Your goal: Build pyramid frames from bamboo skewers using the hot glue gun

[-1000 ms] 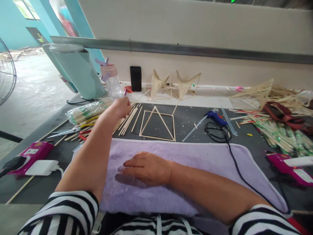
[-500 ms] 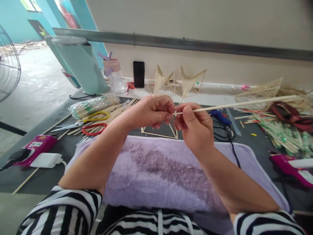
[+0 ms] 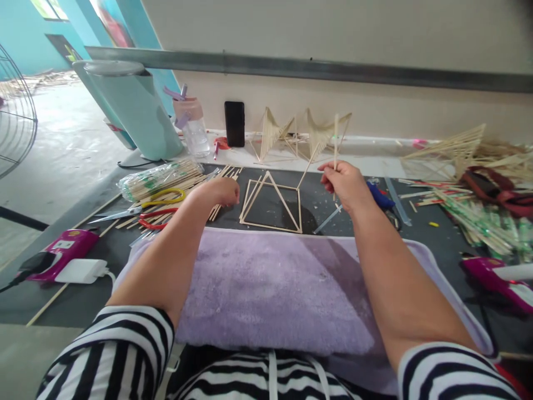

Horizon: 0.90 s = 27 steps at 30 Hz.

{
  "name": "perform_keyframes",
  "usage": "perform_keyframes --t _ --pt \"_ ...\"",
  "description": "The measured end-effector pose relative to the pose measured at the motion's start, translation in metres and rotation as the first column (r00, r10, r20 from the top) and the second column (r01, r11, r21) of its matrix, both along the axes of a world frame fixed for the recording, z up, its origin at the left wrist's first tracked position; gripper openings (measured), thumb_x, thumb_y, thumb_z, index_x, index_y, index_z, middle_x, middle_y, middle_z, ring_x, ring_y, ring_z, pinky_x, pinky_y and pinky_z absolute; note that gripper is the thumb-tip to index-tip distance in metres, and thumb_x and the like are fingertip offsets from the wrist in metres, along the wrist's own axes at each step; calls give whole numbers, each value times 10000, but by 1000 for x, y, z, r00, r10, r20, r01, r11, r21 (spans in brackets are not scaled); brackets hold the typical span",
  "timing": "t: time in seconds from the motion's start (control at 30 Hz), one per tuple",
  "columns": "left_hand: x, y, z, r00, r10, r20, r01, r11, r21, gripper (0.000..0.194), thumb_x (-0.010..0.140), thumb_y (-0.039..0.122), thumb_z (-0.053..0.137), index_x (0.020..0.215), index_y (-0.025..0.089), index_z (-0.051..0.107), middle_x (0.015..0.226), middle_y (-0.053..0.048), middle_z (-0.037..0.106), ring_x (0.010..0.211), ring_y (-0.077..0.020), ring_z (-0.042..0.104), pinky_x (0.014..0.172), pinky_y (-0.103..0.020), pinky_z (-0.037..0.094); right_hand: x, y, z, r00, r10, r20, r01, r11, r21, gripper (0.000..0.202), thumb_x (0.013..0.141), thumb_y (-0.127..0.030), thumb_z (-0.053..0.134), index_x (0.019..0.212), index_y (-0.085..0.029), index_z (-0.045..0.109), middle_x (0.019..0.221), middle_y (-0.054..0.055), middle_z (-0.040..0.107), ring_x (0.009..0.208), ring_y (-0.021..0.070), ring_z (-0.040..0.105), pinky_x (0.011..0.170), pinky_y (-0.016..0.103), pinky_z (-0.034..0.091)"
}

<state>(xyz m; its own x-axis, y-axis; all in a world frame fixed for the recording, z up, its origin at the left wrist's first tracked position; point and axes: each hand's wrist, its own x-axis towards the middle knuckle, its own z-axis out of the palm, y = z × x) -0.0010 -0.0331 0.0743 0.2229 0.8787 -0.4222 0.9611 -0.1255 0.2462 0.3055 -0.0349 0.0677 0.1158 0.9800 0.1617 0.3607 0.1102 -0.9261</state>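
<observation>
My right hand (image 3: 342, 180) pinches a stick (image 3: 336, 133), best kept off the frame (image 3: 284, 201); I can't tell if my left hand (image 3: 224, 192) grips anything.

Right hand (image 3: 346, 182) pinching thin stick (image 3: 336, 139), near upright. Left hand (image 3: 224, 192) curled by loose sticks (image 3: 215, 212), grip hidden. Stick frame (image 3: 284, 201) between hands. Glue gun (image 3: 380, 196) just right of right hand; scissors (image 3: 136, 211) left of left hand.

One camera rides on the head there, above and behind the fingers (image 3: 328, 178). It faces forward and down, close over the table (image 3: 443, 240), reaching the wall (image 3: 333, 33) beyond them.
</observation>
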Motion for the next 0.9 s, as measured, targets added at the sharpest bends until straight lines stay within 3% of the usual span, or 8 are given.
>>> perform_keyframes --t 0.13,0.3,0.5,0.67,0.83,0.9 --pt "-2 -1 -4 999 -44 -6 43 996 -79 56 561 174 604 559 193 656 545 -3 612 521 -140 540 545 -249 398 8 9 -19 961 53 270 -28 995 -96 203 768 -288 590 902 -154 662 658 0 625 440 58 394 448 221 297" --pt "-1 -1 -9 998 -54 26 57 991 -120 33 575 213 630 586 201 658 514 17 566 518 -125 504 554 -245 396 13 11 -26 825 216 522 -116 969 -218 185 741 -306 613 794 -155 705 690 21 692 517 80 458 522 236 327" --pt "1 -1 -9 998 -46 49 53 986 -161 59 595 249 658 578 195 640 500 9 541 512 -123 477 535 -251 376 5 6 -22 724 363 587 -194 923 -332 163 778 -302 628 774 -158 705 716 16 713 561 89 509 561 234 351" --pt "1 -3 -6 996 -90 18 92 982 -167 80 610 275 659 619 196 648 489 17 519 501 -120 463 525 -249 357 -6 3 -23 644 427 635 -219 898 -382 118 813 -260 619 812 -159 679 754 28 733 717 127 612 628 237 380" --pt "4 -3 -6 998 -63 -14 60 988 -141 113 658 284 628 700 196 685 521 7 569 512 -122 491 543 -243 378 -15 2 -28 634 425 646 -204 898 -390 100 814 -265 628 842 -171 647 736 18 724 703 135 618 610 245 381" --pt "4 1 -11 1000 -13 -20 12 999 -50 155 672 283 611 742 186 708 591 -15 636 545 -133 537 566 -247 396 -17 2 -29 633 416 653 -192 902 -387 92 814 -256 623 846 -173 644 730 16 718 691 133 612 602 246 377"
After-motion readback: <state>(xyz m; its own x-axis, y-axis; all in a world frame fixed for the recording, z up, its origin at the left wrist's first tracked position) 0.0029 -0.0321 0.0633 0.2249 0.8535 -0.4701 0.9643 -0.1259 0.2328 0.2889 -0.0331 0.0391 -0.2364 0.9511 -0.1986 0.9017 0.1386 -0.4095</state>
